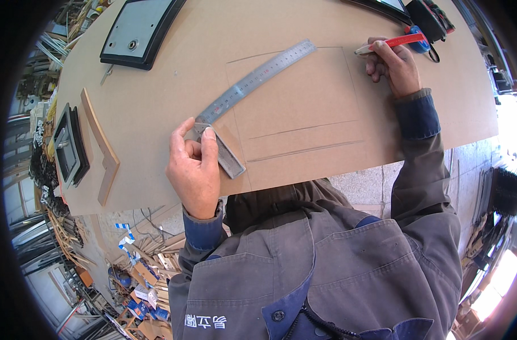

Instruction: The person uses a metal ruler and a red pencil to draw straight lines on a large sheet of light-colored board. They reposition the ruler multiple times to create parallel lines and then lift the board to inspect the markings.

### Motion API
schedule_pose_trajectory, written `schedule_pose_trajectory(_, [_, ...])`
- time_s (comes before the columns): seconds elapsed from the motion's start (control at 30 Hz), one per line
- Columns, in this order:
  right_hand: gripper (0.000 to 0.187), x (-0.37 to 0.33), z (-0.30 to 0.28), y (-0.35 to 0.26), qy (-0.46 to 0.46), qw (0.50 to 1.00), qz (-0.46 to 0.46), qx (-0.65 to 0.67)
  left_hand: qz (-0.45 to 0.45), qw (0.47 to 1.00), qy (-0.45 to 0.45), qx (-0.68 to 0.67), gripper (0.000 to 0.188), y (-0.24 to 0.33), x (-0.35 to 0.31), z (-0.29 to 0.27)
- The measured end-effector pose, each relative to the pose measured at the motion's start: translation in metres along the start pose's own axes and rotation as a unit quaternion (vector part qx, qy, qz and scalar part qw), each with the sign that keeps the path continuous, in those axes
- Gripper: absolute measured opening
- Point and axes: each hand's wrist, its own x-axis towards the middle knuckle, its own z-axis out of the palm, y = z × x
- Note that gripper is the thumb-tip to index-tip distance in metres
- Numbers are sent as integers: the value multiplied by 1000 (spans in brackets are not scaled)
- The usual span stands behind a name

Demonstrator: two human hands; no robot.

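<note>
Pinched in my left hand [195, 170] is the corner of a metal try square [258, 78]. Its graduated blade lies slantwise over the brown board [304, 107], pointing away to the right, and its thick stock [231, 161] points back toward me. My right hand [395, 67], to the right of the blade's tip, grips a red pencil or marker [403, 39] with a pale end; its exact kind is unclear. That pale end points left, near a corner of the drawn lines. Thin dark lines [304, 130] on the board form a rough rectangle with several strokes across it.
A black-framed panel [137, 34] lies at the far left, and a smaller black frame [71, 144] near the left edge. Beside that rests a notched wooden strip [103, 150]. A blue tape measure [420, 42] sits beyond my right hand. Offcuts and boxes [148, 294] litter the floor.
</note>
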Motion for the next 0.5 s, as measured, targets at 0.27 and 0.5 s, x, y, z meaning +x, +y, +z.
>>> schedule_pose_trajectory(0.27, [35, -1, 2, -1, 0, 1000, -1, 0, 0, 1000, 2, 11, 37, -3, 0, 0])
schedule_pose_trajectory(0.5, [35, 2, -5, 3, -11, 1000, 3, -16, 2, 1000, 1, 14, 36, -1, 0, 0])
